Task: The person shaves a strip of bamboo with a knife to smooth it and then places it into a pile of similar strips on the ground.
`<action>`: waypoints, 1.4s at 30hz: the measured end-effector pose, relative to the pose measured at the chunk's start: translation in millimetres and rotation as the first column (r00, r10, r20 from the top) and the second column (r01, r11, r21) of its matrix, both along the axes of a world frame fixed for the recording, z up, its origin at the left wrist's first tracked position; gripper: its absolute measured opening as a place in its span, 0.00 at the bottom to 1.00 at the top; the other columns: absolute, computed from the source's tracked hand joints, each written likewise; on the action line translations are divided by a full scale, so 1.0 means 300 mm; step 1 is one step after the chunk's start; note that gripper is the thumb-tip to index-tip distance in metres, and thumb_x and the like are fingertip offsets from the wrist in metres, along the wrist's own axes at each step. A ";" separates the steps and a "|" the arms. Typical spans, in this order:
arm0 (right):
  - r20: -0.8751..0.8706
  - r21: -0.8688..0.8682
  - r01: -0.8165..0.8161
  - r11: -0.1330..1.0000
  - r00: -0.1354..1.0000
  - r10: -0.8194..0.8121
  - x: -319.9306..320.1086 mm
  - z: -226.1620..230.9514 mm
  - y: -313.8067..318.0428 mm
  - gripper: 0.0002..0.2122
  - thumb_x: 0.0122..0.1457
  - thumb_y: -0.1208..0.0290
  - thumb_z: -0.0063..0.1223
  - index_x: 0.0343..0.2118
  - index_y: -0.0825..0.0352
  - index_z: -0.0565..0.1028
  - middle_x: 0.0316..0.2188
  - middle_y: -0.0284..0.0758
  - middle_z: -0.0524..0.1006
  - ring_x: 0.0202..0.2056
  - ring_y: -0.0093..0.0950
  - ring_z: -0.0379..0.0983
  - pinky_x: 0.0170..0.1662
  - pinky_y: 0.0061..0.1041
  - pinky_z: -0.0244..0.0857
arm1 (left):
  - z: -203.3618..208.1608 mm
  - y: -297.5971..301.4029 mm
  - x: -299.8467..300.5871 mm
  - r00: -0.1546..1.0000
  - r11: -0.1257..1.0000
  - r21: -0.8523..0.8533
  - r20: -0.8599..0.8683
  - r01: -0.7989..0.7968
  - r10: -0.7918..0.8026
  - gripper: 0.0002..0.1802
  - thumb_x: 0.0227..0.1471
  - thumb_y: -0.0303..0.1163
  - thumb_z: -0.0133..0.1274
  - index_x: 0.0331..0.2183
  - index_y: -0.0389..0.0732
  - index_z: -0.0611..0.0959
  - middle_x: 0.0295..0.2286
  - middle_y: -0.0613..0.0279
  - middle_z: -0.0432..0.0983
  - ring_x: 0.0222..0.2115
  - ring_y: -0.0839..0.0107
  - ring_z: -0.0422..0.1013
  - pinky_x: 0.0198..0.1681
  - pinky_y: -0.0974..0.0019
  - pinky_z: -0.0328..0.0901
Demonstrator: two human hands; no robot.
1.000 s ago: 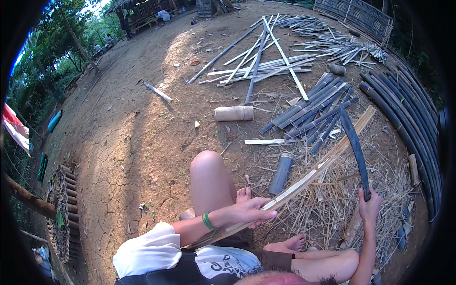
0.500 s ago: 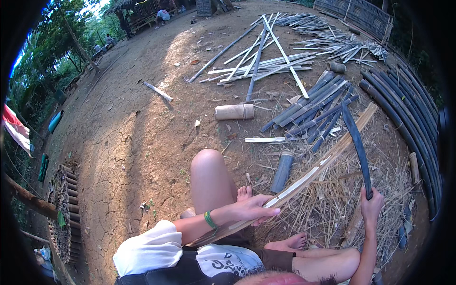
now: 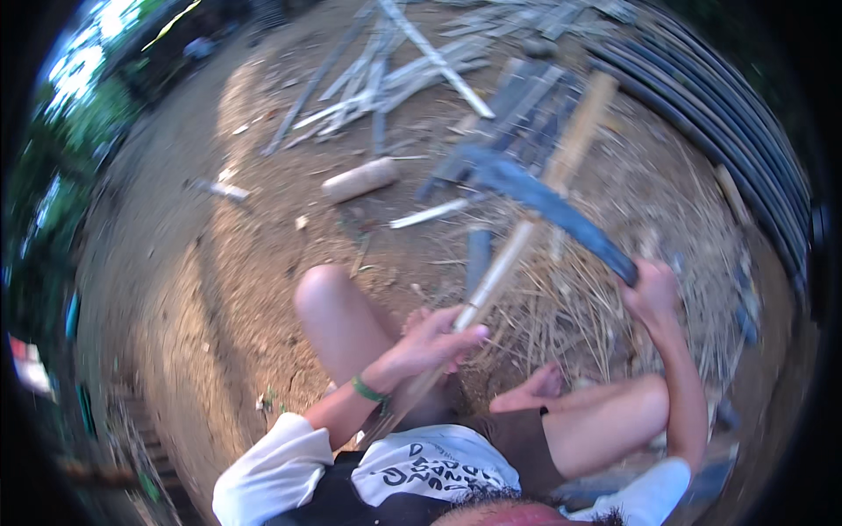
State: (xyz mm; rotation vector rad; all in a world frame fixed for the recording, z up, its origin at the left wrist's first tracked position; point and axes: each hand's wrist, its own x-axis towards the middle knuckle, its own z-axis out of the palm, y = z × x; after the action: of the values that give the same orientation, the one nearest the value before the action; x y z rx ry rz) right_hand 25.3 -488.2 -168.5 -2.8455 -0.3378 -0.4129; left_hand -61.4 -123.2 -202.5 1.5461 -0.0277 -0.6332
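My left hand [image 3: 428, 344], a green band on its wrist, is closed around a long split bamboo strip [image 3: 575, 138]. The strip slants from beside my body up to the far right, its pale inner face showing in part. In my right hand [image 3: 651, 294] is the handle of a machete [image 3: 566, 215] with a long, dark, curved blade. The blade is raised across the strip, pointing up and left, and is smeared by motion. Whether blade and strip touch I cannot tell. My bent knees [image 3: 326, 294] frame the near ground.
Dry shavings [image 3: 579, 324] litter the ground below the blade. Beyond lie a short bamboo section [image 3: 360, 181], a pile of dark split bamboo [image 3: 517, 110] and pale strips [image 3: 399, 92]. Long dark bamboo poles [image 3: 702, 114] line the right side.
The machete has swung left and down, from beside the strip to across it, and my right hand has moved up and left. The whole view has shifted; my left hand keeps its hold.
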 end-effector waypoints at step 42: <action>0.025 0.063 0.017 0.998 1.000 -0.019 0.019 0.046 -0.079 0.06 0.46 0.70 0.59 0.20 0.66 0.76 0.10 0.38 0.73 0.13 0.34 0.73 0.22 0.36 0.68 | -0.021 0.019 -0.051 0.996 0.996 0.031 0.030 0.081 -0.082 0.14 0.57 0.32 0.57 0.40 0.33 0.74 0.16 0.70 0.70 0.14 0.81 0.68 0.16 0.77 0.63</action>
State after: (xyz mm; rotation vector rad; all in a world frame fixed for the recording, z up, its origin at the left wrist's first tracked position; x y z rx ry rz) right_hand 30.9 -512.0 -154.8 -2.7866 -0.2987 -0.4559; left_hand -76.6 -117.6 -208.7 1.5903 -0.1060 -0.6768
